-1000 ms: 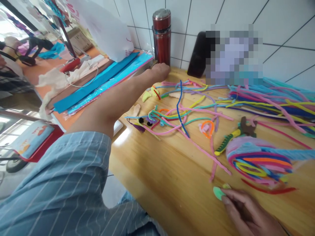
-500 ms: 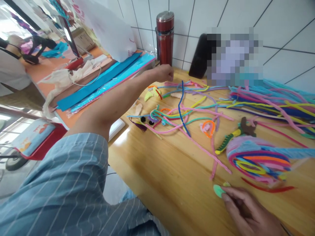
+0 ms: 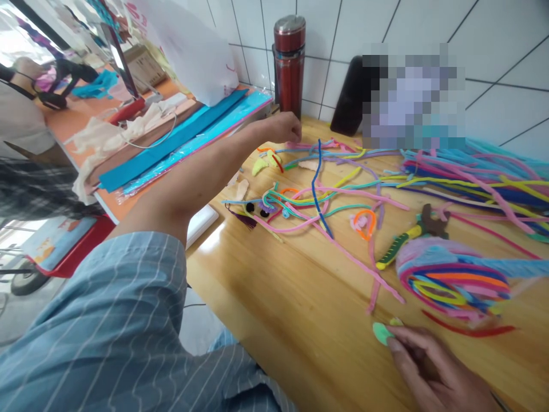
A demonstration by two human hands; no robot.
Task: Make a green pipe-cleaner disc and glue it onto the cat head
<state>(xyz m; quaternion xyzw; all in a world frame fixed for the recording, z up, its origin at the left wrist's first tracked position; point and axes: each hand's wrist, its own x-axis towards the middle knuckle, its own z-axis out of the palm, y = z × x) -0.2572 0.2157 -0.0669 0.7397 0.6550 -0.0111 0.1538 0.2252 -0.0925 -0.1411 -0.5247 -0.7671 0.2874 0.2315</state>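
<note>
My right hand [image 3: 437, 366] pinches a small flat green oval piece [image 3: 381, 333] between thumb and fingertips, low over the wooden table [image 3: 274, 309]. A yellowish bit [image 3: 396, 322] shows at its fingertips. My left arm stretches far forward, and my left hand [image 3: 286, 127] is curled closed at the table's back, just in front of the red thermos [image 3: 290, 68]. Whatever those fingers hold, if anything, is hidden. Fuzzy pipe cleaners [image 3: 355, 257] in pink, blue, green and yellow lie strewn between my hands. Among them is a small orange loop with a pink curl [image 3: 363, 223].
Pliers with green-yellow handles [image 3: 398, 246] lie beside a coiled multicoloured pipe cleaner bundle [image 3: 454, 286]. A dark phone [image 3: 349, 97] leans on the tiled wall. Left, an orange table [image 3: 64, 129] carries blue strips [image 3: 171, 143] and a white bag [image 3: 193, 57]. A person stands at the left edge.
The view has shifted very slightly. Both my hands keep nearly the same place and grip. At the left edge, the other person has moved and dark plaid cloth now shows.
</note>
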